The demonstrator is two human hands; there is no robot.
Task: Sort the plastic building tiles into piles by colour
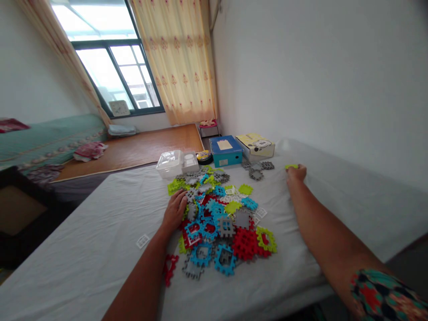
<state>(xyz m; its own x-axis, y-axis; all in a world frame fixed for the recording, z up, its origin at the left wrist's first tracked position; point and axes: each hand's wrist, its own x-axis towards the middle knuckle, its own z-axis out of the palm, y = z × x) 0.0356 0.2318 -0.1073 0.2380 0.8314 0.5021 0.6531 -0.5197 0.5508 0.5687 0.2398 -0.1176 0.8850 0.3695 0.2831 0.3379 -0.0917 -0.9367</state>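
Note:
A heap of plastic interlocking building tiles (217, 214) in blue, red, grey and lime green lies on the white sheet (100, 223). At the heap's left edge rests my left hand (175, 207), fingers laid out against a grey tile (191, 194) without gripping it, as far as I can see. Far to the right, my right hand (297, 173) pinches a lime green tile (291, 166) just over the sheet. Several grey tiles (256, 174) form a separate group to the left of it, in front of the boxes.
Behind the heap stand a clear plastic container (170, 164), a white box (190, 163), a round tin (204, 157), a blue box (226, 151) and a yellow box (256, 146). A white lattice piece (142, 241) lies left of my left arm. A wall (317, 80) rises on the right.

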